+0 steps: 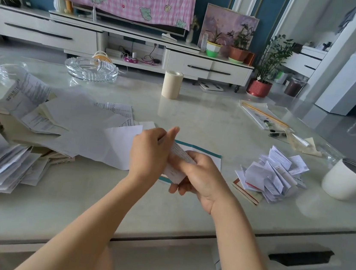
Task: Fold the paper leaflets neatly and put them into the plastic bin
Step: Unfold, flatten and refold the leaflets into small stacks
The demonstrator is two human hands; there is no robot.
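My left hand (pixel 148 153) and right hand (pixel 203 178) pinch the small white printed paper leaflet (pixel 178 154) — probably light, limp, best gripped at its edges.

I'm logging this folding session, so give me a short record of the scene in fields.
left hand: pinches the upper end of a small printed white paper leaflet
right hand: grips the same leaflet from below
unfolded stock: loose heap of unfolded white sheets, left on the pale glossy table
finished stock: pile of folded white leaflets, right of the hands
nearby: white round container with metal lining, far right
plastic bin: cannot tell
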